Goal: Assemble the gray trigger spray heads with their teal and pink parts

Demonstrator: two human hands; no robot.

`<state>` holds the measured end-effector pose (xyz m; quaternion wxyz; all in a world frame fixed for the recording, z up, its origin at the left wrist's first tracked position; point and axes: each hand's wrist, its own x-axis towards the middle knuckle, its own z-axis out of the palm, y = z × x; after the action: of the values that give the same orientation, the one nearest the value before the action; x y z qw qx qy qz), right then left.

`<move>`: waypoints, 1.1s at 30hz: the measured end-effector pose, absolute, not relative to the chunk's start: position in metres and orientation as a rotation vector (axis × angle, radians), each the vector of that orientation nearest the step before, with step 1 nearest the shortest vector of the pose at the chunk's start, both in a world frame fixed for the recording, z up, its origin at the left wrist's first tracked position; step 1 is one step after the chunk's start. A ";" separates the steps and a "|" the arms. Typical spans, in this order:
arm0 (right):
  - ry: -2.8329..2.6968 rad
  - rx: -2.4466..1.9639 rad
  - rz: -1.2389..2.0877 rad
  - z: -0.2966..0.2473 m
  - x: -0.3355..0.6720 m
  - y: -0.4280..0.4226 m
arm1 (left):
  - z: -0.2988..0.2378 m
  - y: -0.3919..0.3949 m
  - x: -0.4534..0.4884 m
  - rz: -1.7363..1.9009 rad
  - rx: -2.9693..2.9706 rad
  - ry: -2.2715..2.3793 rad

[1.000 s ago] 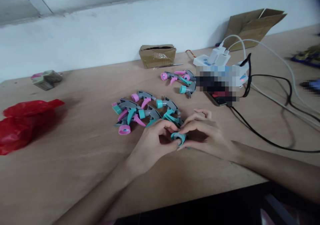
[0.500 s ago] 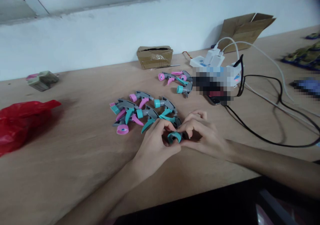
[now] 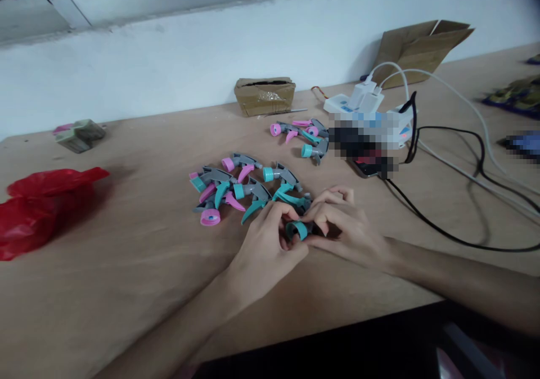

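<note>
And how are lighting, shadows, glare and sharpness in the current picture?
In the head view, light is soft, with shadow right of the red bag and glare on the small carton; same view, the teal cap looks slightly blurred, and pixel blocks hide things mid-right.

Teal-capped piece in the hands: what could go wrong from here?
The teal-capped piece is small and partly covered by the left hand and right hand, so the grip might slip unnoticed. The spray heads lie just beyond the fingers, so a knuckle could nudge them. The black cable loops beyond the right forearm; a sideways swing might snag it.
</note>
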<state>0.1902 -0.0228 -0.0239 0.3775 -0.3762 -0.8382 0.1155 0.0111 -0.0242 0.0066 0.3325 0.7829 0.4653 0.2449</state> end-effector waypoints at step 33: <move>-1.964 -1.114 0.433 -0.014 0.198 -0.019 | 0.021 -0.010 -0.005 0.767 1.656 1.206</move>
<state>0.1978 -0.0192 -0.0141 0.4089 -0.4421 -0.7796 0.1718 -0.0046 -0.0104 0.0215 0.4593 0.6724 0.4900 0.3113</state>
